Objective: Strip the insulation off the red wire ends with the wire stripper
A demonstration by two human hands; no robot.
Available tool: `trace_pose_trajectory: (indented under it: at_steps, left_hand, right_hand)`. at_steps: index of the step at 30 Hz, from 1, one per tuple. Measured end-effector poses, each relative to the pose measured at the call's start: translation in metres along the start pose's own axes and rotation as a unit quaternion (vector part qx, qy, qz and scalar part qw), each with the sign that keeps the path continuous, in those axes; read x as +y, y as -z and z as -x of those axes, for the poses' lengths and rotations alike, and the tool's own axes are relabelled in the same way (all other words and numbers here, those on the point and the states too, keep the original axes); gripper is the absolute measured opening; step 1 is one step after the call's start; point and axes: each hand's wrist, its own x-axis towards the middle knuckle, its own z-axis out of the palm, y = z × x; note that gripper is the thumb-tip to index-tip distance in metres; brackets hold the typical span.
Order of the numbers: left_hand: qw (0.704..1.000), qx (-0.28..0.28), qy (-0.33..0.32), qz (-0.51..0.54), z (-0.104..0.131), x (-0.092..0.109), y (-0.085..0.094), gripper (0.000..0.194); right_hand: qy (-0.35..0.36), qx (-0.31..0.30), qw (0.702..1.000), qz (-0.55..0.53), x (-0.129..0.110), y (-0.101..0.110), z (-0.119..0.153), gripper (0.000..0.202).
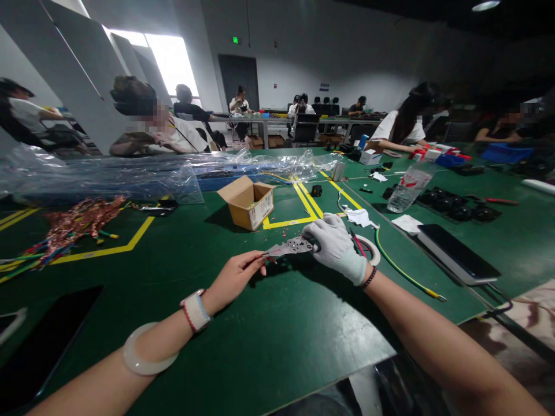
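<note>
My right hand [340, 245], in a white work glove, is closed around a flat metal wire stripper [291, 247] with holes along its jaws. The tool points left, over the green table. At its tip my bare left hand [237, 276] is closed in a pinch, thumb and fingers together. Whether it grips the tip itself or some small piece there, I cannot make out. Just beyond the tool stands an open cardboard box [254, 207]. Beside the gloved hand lie a roll of white tape [372, 252] and a green-yellow wire [401, 273] with a metal end.
A bundle of stripped copper wires [87, 222] lies at the left, behind a dark tablet-like slab [47, 341]. Clear plastic wrap [143, 173] stretches along the back. At the right are a water bottle [410, 188], black parts [451, 203] and a phone [459, 251]. Other people sit beyond.
</note>
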Motion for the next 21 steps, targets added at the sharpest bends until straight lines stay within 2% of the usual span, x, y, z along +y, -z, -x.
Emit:
trace_pose_trajectory:
  at_steps: [4,11,16,21]
  left_hand:
    - [1.000,0.011,0.000,-0.002,0.0006,0.0017,-0.0007,0.029]
    - [0.999,0.016,0.013,0.027,0.0019,0.0011,-0.0009,0.028]
    - [0.983,-0.082,0.066,0.148,0.0005,0.0038,-0.0012,0.040]
    - [0.932,-0.158,0.151,0.290,-0.0002,0.0072,-0.0050,0.037]
  right_hand:
    - [0.010,0.007,1.000,0.003,-0.0005,-0.0004,-0.0014,0.013]
    - [-0.002,-0.020,1.000,-0.007,-0.0013,-0.0028,-0.0032,0.011]
    - [-0.012,0.011,1.000,0.006,0.0040,-0.0064,-0.0047,0.018]
    - [-0.027,0.041,0.998,0.048,0.0071,-0.0064,-0.0024,0.030]
